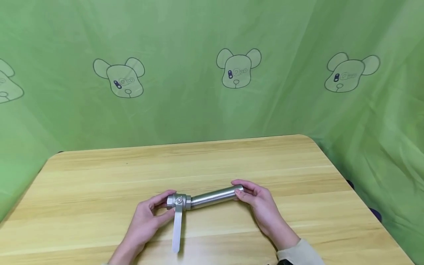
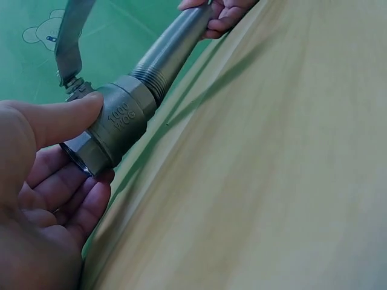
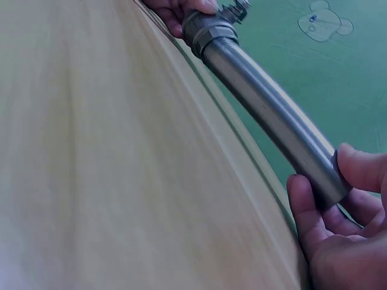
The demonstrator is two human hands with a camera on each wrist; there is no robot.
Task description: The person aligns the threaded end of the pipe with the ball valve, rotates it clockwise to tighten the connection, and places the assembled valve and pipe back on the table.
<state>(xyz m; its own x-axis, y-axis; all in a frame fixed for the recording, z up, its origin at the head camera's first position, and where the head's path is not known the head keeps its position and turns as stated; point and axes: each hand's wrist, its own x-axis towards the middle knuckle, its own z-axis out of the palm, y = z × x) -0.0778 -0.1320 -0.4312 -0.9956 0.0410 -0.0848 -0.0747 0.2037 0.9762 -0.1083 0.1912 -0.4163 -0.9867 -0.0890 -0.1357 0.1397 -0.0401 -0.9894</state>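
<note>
My left hand (image 1: 147, 220) grips a metal ball valve (image 1: 179, 201) by its body, thumb on the near side and fingers behind. The valve's flat lever handle (image 1: 177, 230) points toward me in the head view. Raised lettering on the body (image 2: 115, 130) reads "1000 WOG". A steel pipe (image 1: 215, 197) meets the valve's right end, and several of its threads (image 2: 151, 81) show outside the opening in the left wrist view. The pipe's plain far end is pinched by my right hand (image 1: 260, 206), between thumb and fingers. Both pieces are held above the table, the pipe slanting up to the right.
The wood-grain table (image 1: 99, 184) has rounded far corners. Green cloth (image 1: 185, 73) with printed bear heads hangs behind it and along the sides. A pale sleeve (image 1: 299, 254) and a dark wristband (image 1: 285, 262) show at my right wrist.
</note>
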